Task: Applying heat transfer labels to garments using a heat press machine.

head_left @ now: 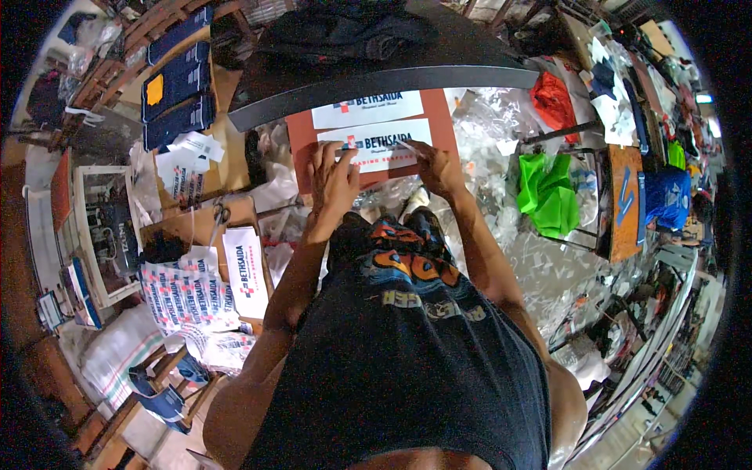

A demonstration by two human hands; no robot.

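Observation:
On a reddish-brown board (301,145) lie two white printed sheets; the upper sheet (329,106) is above the lower sheet (372,160). My left hand (335,176) rests on the lower sheet's left end, fingers bent and apart. My right hand (439,168) is closed at that sheet's right end, with a thin pale object (406,144) at its fingertips, too small to name. A dark ledge (470,77) with black cloth (345,31) runs just beyond the board.
Folded navy items (176,78) lie on cardboard at upper left. Printed sheets (180,294) and scissors (220,217) sit at left. Green (548,196) and red (552,100) pieces lie at right, above plastic scraps on the floor (540,298).

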